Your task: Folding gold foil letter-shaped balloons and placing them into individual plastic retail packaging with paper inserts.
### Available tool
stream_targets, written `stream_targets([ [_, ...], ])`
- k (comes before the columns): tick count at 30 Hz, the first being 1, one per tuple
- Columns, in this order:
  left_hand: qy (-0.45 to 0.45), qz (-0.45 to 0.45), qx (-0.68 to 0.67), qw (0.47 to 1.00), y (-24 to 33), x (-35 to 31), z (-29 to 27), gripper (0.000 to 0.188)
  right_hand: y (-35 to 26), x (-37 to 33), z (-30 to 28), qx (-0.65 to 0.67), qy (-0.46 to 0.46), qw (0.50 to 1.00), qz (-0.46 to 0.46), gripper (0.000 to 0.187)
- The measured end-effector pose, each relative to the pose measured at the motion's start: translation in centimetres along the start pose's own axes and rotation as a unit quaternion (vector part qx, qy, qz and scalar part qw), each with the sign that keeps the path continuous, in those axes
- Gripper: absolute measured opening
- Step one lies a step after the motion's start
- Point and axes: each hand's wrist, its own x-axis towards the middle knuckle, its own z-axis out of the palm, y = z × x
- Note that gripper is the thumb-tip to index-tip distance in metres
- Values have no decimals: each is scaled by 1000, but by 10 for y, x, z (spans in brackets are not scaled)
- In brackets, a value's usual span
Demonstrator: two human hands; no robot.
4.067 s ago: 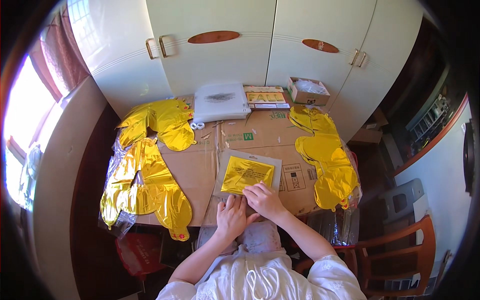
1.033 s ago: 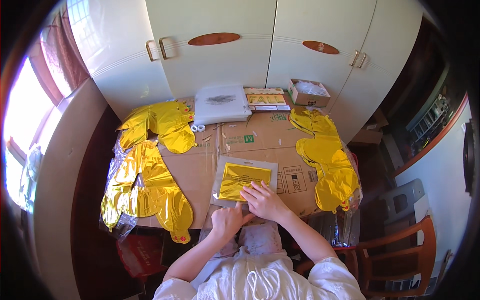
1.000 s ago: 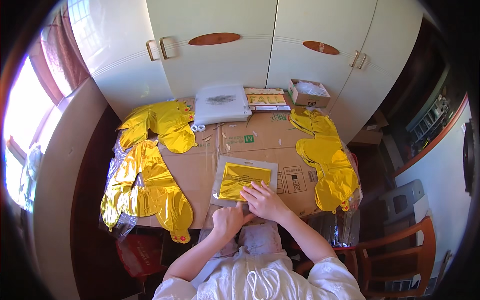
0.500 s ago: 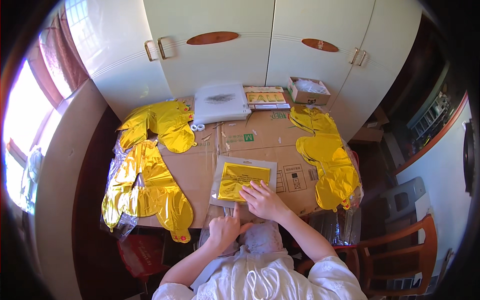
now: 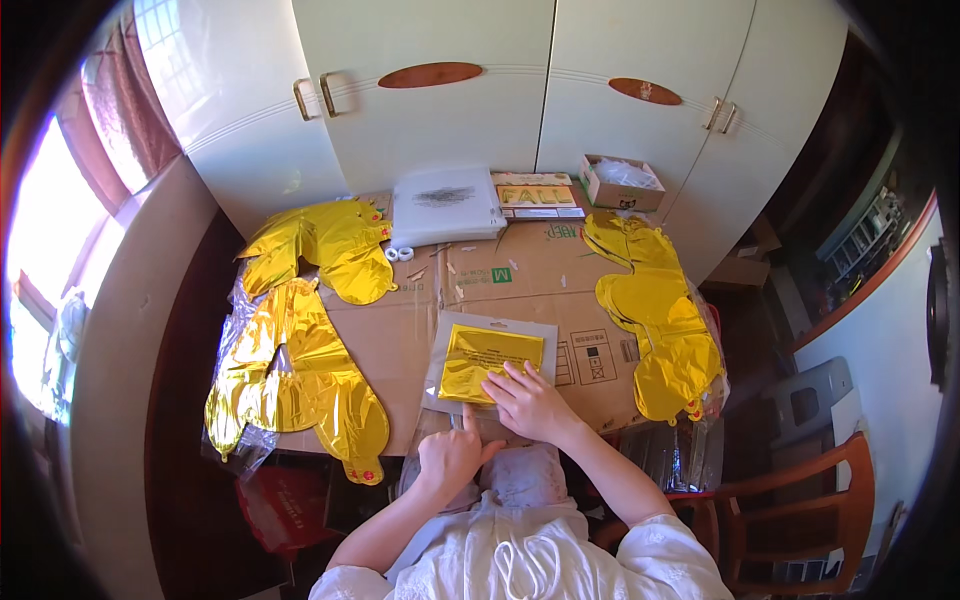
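A folded gold foil balloon (image 5: 485, 348) lies inside a flat clear-and-white plastic bag (image 5: 520, 325) at the near middle of the cardboard-covered table. My right hand (image 5: 528, 403) rests flat across the lower right part of the bag, fingers spread over the foil. At the bag's bottom edge, my left hand (image 5: 452, 462) points upward with its index finger stretched out and its thumb apart, the other fingers curled. The index fingertip meets the lower edge of the bag. Neither hand grasps anything.
Flat gold foil balloons lie on the left (image 5: 300, 370) and the right (image 5: 670, 330). Along the back are a stack of whitish plastic bags (image 5: 445, 215), small white rolls (image 5: 399, 254), a card box (image 5: 537, 197) and an open carton (image 5: 622, 188). A wooden chair (image 5: 800, 490) stands at right.
The whole view has shifted very slightly. Both hands and the bag hold nearly the same places.
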Motion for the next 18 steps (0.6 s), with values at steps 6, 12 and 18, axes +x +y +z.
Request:
stream_targets([
  [6,9,6,-18,1000,0,8,3,80,0,0,0,3,-2,1000,-1,41],
  [12,15,11,-50,999,10,19,8,65,1,-2,3,15,0,1000,-2,41],
  [18,-41,12,-57,997,18,29,13,59,0,-1,-5,37,-21,999,3,46],
])
